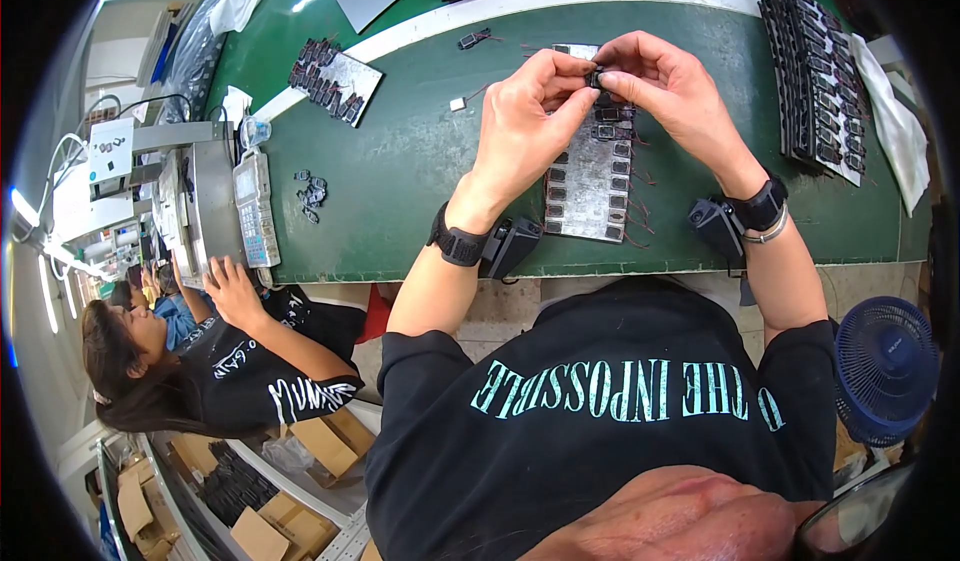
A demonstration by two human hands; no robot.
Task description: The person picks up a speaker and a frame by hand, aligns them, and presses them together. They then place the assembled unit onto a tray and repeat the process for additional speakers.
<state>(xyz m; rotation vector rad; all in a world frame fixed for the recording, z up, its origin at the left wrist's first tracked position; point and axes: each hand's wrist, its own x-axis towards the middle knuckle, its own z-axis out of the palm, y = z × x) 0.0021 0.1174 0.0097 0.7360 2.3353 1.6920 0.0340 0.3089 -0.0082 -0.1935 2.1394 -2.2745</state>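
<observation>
- Left hand [525, 121] and right hand [670, 91] raised at upper centre, fingertips pinched together on one small black part [596, 78].
- One grey tray [592, 176] below on the green desk [420, 151]; two wrist straps.

Two hands, the left hand [525, 121] and right hand [672, 91], pinch one small black part [596, 78]. Three metal trays of parts lie on the bench: centre [590, 176], upper left [335, 81], right [815, 86]. One blue fan [885, 371] sits lower right.

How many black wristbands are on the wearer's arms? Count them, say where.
2. Left wristband on the left wrist; right wristband on the right wrist, beside a silver bracelet. Left hand and right hand pinch a small black part. None hidden.
</observation>
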